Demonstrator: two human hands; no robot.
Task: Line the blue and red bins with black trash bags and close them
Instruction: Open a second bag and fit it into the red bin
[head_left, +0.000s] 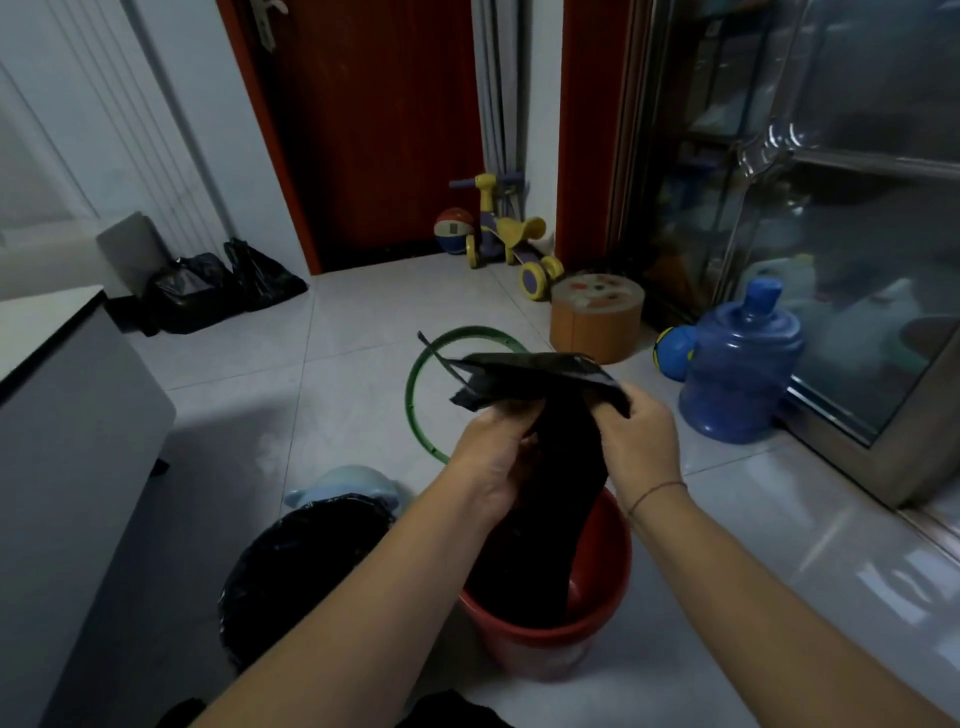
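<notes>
Blue bin (306, 561) lined; left hand (493, 457) and right hand (641, 441) each grip black trash bag (540, 467), hanging into red bin (550, 623) on floor; next, probably spread mouth over rim.

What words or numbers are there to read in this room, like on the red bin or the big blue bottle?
None can be read here.
red bin: a faint pale mark on its front, too blurred to read.
ball by the door: a small dark patch, too small to read.
blue bottle: no label shows.
black trash bag: plain, no print shows.
</notes>
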